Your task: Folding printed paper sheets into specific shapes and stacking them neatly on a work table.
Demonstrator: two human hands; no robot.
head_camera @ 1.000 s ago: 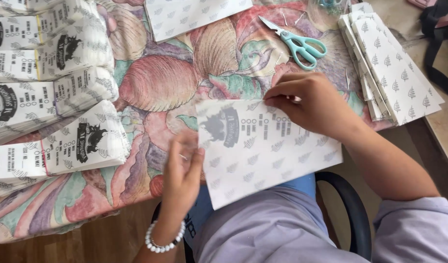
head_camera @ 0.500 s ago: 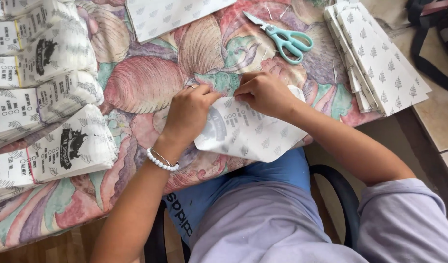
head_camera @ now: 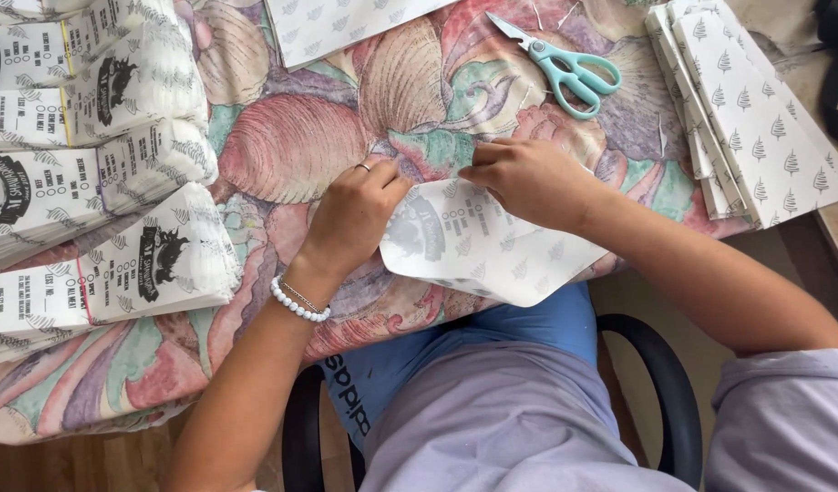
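Both hands now meet at the printed paper sheet (head_camera: 478,241), left hand (head_camera: 355,214) and right hand (head_camera: 528,178) each in a closed grip, pressing its far edge onto the tabletop (head_camera: 300,155); a fold seems underway.

- The left hand (head_camera: 359,214) has risen from the desk's edge onto the sheet (head_camera: 478,246).
- The sheet, flat before, is now folded over, both hands pressing its top edge.

i sit on a black-rimmed chair (head_camera: 660,364) at a table under a shell-patterned cloth (head_camera: 291,146) in pinks and greens; wooden floor (head_camera: 54,465) below, soft daylight over everything
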